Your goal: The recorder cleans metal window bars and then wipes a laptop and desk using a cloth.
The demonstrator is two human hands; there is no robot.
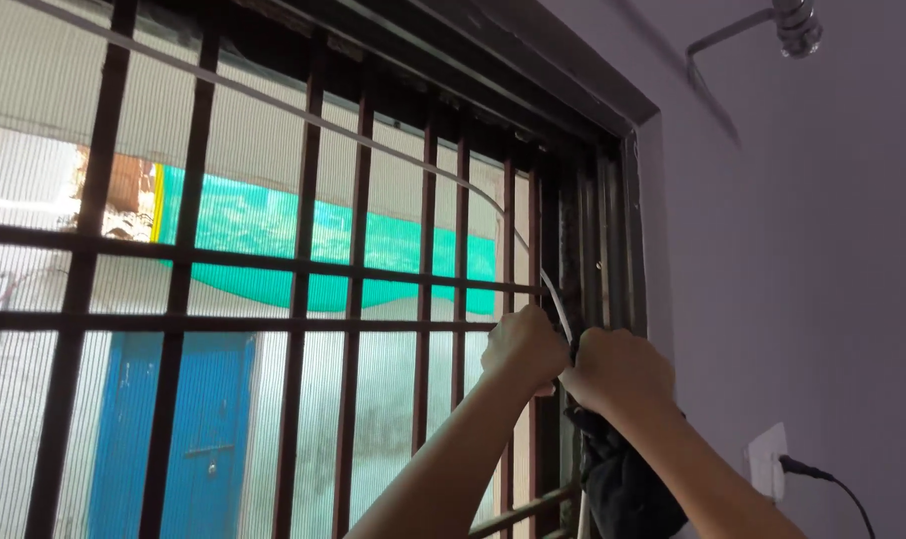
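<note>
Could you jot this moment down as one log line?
left hand: gripping thin strip | right hand: fist beside it, over dark cloth | place: window grille

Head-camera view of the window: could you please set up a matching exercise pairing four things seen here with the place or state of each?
Things:
1. left hand
2. right hand
3. black cloth
4. wall socket

Places or states:
A. hangs bunched below a fist, beside the window frame
B. sits on the purple wall, with a black plug in it
C. closed around the thin white strip, in front of the window bars
D. clenched next to the frame, above the dark bundle

Pairs: 1-C, 2-D, 3-A, 4-B
</note>
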